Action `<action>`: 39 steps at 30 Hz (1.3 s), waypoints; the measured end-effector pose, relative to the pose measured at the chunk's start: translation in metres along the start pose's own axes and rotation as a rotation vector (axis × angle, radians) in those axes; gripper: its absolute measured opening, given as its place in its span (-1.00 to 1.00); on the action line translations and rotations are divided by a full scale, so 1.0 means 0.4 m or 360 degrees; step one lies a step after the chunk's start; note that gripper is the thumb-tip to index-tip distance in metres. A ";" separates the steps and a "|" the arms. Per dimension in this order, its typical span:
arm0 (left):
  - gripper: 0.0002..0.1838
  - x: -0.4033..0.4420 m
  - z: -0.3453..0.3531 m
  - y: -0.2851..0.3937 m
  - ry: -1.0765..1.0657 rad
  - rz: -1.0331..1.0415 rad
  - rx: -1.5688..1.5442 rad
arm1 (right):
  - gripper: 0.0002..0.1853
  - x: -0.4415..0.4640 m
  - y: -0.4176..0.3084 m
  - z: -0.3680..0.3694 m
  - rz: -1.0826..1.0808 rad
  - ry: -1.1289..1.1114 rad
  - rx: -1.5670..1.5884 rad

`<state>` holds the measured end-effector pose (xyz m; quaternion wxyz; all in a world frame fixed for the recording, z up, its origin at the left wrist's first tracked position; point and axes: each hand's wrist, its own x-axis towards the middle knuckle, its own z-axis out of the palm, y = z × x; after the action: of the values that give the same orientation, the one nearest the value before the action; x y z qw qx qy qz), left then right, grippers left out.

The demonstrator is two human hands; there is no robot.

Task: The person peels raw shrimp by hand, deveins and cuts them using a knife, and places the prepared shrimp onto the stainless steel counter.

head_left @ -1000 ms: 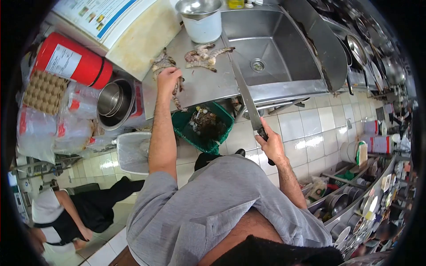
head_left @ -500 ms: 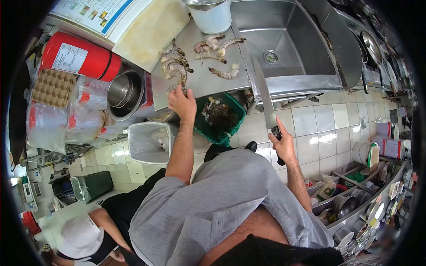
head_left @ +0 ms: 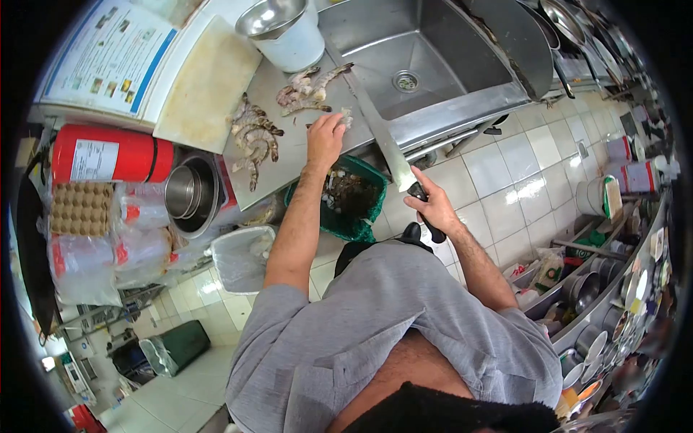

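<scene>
My left hand (head_left: pixel 326 140) is over the steel counter (head_left: pixel 285 155), its fingers closed round a single shrimp (head_left: pixel 346 117) whose pale end shows past them. My right hand (head_left: pixel 435 202) grips the black handle of a large knife (head_left: pixel 382 137); the blade points up and left, along the front left corner of the sink (head_left: pixel 404 81). One group of shrimp (head_left: pixel 253 137) lies in a row at the counter's left, beside the cutting board (head_left: pixel 209 90). A second group of shrimp (head_left: pixel 309 92) rests below the white bucket (head_left: pixel 292 49).
Below the counter edge stand a green-lined bin (head_left: pixel 375 184) with scraps and a white bin (head_left: pixel 242 270). Steel bowls (head_left: pixel 189 193), a red cylinder (head_left: pixel 108 153) and an egg tray (head_left: pixel 81 209) are at the left. Shelves of pans (head_left: pixel 585 289) stand at the lower right.
My left hand has moved from the left shrimp row to the single shrimp nearer the sink and closed on it. The view has shifted, and the other person has left it.
</scene>
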<state>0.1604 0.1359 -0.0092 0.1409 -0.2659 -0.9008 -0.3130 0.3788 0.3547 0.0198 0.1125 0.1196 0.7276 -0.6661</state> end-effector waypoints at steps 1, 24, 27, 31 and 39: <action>-0.71 0.012 0.013 -0.001 -0.0039 0.0002 -0.0020 | -0.21 0.012 0.009 0.003 0.0012 -0.0034 0.0090; -0.71 0.099 -0.015 -0.021 -0.0544 -0.0186 -0.0277 | -0.21 0.133 0.024 -0.003 0.0018 -0.0256 0.0478; -0.71 0.099 -0.015 -0.013 -0.0527 -0.0191 -0.0248 | -0.21 0.113 0.036 0.003 0.0002 -0.0262 0.0488; -0.72 0.097 -0.013 0.010 -0.0521 -0.0342 -0.0126 | -0.22 0.071 0.061 0.030 -0.0011 -0.0228 0.0503; -0.71 0.059 0.046 0.029 -0.0172 -0.0564 -0.0025 | -0.20 -0.038 0.099 0.057 0.0016 -0.0236 0.0571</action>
<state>0.1459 0.1649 -0.0076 0.0329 -0.1205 -0.9374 -0.3252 0.4060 0.3348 -0.0148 0.1461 0.0920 0.5862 -0.7915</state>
